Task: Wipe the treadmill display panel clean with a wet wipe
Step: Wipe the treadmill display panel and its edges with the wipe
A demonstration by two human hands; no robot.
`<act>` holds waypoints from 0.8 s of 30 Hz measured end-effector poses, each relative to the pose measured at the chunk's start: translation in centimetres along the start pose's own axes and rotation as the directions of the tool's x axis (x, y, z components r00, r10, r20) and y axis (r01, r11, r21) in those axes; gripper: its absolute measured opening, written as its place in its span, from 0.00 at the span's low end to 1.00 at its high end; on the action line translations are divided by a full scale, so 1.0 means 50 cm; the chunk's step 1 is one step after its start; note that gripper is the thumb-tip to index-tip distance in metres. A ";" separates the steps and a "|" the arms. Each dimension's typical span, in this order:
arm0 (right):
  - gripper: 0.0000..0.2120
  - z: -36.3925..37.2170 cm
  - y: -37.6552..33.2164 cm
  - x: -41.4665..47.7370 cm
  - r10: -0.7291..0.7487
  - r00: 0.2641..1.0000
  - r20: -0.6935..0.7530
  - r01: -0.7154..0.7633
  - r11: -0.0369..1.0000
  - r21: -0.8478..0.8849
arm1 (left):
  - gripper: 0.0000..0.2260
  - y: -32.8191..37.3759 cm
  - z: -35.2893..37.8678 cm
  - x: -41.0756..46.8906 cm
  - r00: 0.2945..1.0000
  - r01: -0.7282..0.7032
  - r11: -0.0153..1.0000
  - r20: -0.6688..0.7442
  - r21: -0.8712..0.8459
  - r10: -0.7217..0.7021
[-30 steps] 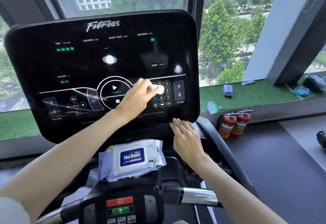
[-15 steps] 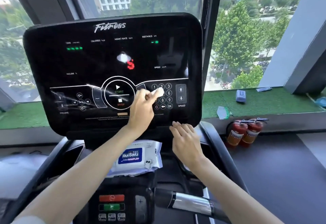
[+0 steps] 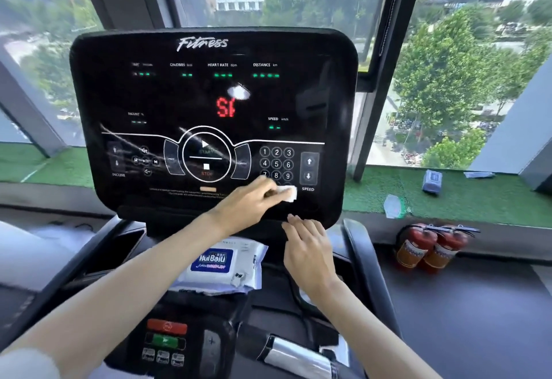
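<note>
The black treadmill display panel (image 3: 191, 100) stands upright in front of me, lit with green dashes and red digits. My left hand (image 3: 245, 204) pinches a small white wet wipe (image 3: 287, 192) and presses it on the panel's lower right, just under the number keypad (image 3: 276, 164), whose bottom row it hides. My right hand (image 3: 309, 248) rests with straight fingers on the panel's bottom edge, just below the wipe.
A pack of wet wipes (image 3: 219, 265) lies on the console tray under the panel. Red and green buttons (image 3: 165, 334) sit on the handlebar unit below. Two red fire extinguishers (image 3: 430, 247) stand on the floor at right, under a green turf ledge (image 3: 466, 196) holding small items.
My left hand with the wipe has slid down and right, from the top of the keypad to below it. Red digits have lit on the panel. My right hand has stayed put.
</note>
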State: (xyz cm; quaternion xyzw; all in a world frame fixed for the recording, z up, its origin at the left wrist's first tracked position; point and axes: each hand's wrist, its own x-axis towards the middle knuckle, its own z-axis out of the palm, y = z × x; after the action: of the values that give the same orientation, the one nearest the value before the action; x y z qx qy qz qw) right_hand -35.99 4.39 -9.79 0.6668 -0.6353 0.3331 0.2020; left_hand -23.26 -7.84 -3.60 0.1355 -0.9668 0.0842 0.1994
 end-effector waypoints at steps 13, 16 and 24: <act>0.15 -0.003 -0.049 0.006 0.185 0.983 0.020 -0.183 0.980 -0.082 | 0.14 -0.009 -0.052 0.196 0.929 0.063 0.995 -0.360 -0.074 -0.086; 0.17 -0.012 -0.062 0.010 0.242 0.968 0.067 -0.237 0.968 -0.079 | 0.14 -0.003 -0.015 0.139 0.945 -0.281 0.942 -0.117 0.185 0.305; 0.32 -0.032 -0.085 0.008 0.384 0.906 0.177 -0.376 0.923 -0.079 | 0.15 -0.039 -0.081 0.209 0.950 0.007 0.974 -0.306 0.228 0.065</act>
State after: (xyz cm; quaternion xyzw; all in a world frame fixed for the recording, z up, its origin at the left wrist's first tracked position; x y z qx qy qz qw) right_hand -32.12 5.69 -7.76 0.5546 -0.7761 0.2876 0.0865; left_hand -30.46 -11.19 4.54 0.1281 -0.9091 0.2172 0.3316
